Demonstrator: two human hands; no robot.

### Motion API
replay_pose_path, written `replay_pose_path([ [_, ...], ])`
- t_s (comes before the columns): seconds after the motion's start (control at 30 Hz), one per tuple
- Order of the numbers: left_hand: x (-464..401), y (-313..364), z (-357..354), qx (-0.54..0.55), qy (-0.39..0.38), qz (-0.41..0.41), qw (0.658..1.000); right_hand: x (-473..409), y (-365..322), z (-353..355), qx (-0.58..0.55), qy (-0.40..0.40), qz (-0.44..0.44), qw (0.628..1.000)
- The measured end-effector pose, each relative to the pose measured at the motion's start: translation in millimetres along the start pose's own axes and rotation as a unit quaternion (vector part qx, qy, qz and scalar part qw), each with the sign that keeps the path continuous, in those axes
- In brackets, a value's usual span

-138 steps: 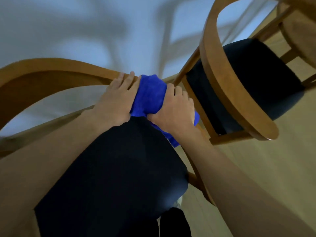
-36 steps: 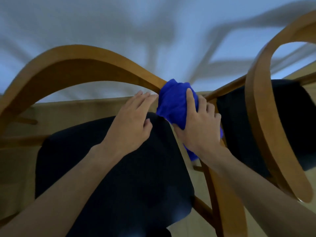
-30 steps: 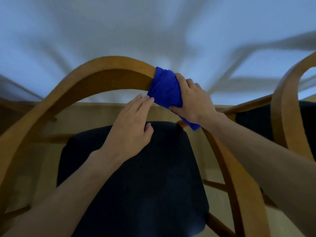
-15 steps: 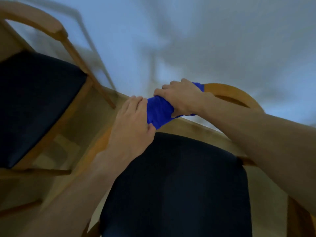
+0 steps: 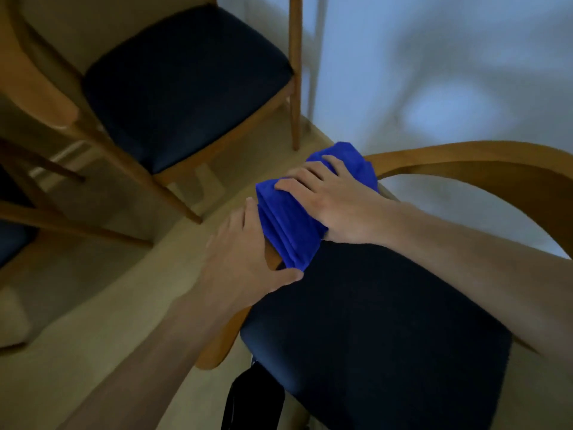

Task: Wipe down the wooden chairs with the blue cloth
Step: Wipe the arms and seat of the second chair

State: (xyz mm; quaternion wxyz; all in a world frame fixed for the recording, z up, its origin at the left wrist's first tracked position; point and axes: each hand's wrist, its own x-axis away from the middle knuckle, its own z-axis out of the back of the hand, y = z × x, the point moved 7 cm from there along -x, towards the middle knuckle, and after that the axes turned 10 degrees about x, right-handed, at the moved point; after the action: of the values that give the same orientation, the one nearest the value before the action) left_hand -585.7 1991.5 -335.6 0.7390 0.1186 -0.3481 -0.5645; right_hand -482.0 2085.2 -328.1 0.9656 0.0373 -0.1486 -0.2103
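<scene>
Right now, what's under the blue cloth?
The blue cloth drapes over the wooden chair's curved rail. Wood shows on either side; the covered stretch is hidden. The right hand lies on top.
</scene>
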Motion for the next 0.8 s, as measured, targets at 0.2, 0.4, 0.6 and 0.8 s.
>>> replay_pose_path([
  [0.2,80.3,-48.6,-1.4,0.035,0.093,0.118,0.988,-8.3,-116.6,23.4,-0.077,0.032,0.128,0.988],
  [0.4,112.7,-53.6,-0.4,-0.056,0.148,0.110,0.981,-3.2,-115.7,17.7,-0.050,0.023,0.112,0.992],
  [0.6,63.9,-28.7,-7.2,-0.127,0.115,0.150,0.974,-5.0,-77.9,15.5,0.011,0.016,0.076,0.997],
  [0.8,17.8,0.2,-5.7,-0.174,0.129,0.125,0.968,-18.0,-36.0,8.9,0.004,-0.009,0.039,0.999],
])
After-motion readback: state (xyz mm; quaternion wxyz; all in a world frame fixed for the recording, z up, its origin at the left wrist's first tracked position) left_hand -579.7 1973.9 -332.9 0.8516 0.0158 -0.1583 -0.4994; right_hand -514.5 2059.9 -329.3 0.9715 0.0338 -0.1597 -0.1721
